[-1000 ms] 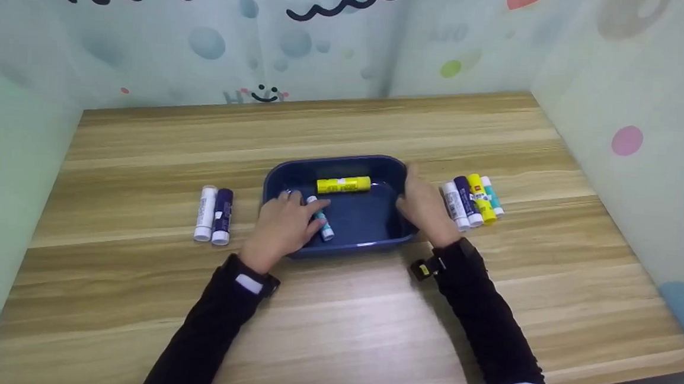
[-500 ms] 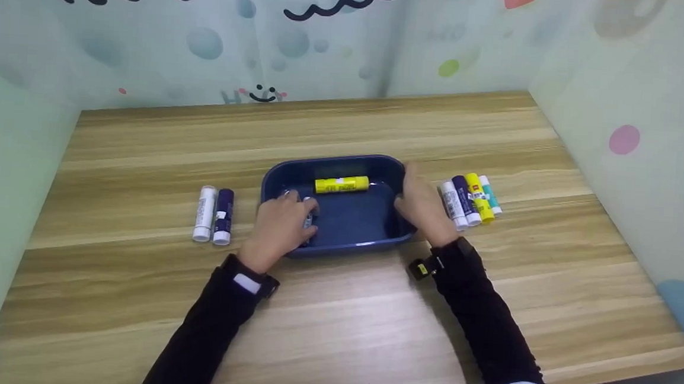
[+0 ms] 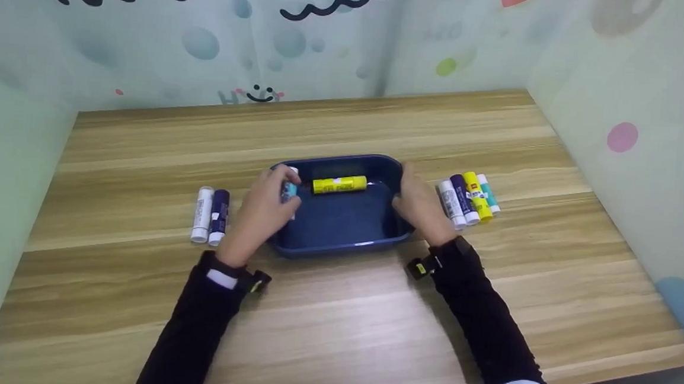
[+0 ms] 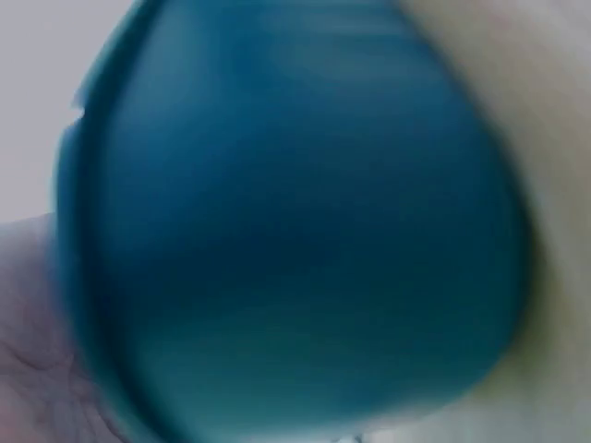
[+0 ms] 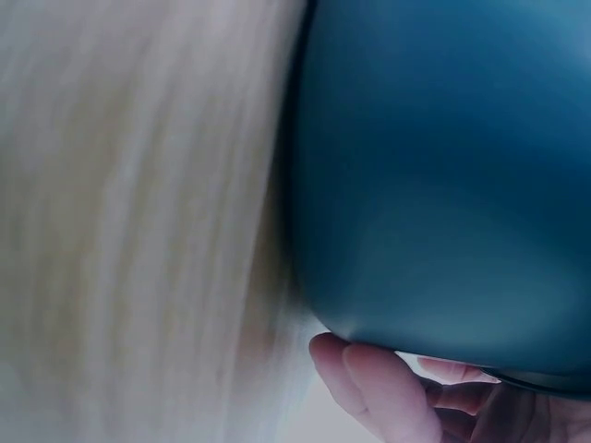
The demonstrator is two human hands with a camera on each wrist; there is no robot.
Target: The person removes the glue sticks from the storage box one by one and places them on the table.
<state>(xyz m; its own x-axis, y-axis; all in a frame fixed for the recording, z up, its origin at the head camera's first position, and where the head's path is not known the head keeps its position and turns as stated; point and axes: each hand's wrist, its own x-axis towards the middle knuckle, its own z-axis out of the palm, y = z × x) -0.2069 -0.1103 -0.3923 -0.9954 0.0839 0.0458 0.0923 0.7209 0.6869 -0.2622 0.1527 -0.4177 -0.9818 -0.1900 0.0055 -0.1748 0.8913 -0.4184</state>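
Note:
In the head view my left hand (image 3: 263, 204) pinches a small teal-and-white glue stick (image 3: 289, 191) between thumb and fingers, above the left side of a dark blue plastic basin (image 3: 346, 222). At the basin's right end, my right hand (image 3: 423, 207) grips the rim. A yellow glue stick (image 3: 339, 185) lies inside the basin near its far wall. The left wrist view is filled by the blurred basin wall (image 4: 305, 231), and the held stick is hidden there. Fingers (image 5: 392, 392) of the right hand show beside the basin in the right wrist view.
Left of the basin lie a white glue stick (image 3: 202, 214) and a purple one (image 3: 219, 217), side by side. On its right, white (image 3: 451, 203), purple (image 3: 465, 199), yellow (image 3: 478, 196) and teal (image 3: 488, 194) glue sticks form a row. Printed walls enclose the wooden table (image 3: 334, 322).
The teal-and-white glue stick lay in the basin under my left hand; now that hand has lifted it up and leftward. My right hand stays at the basin's right rim.

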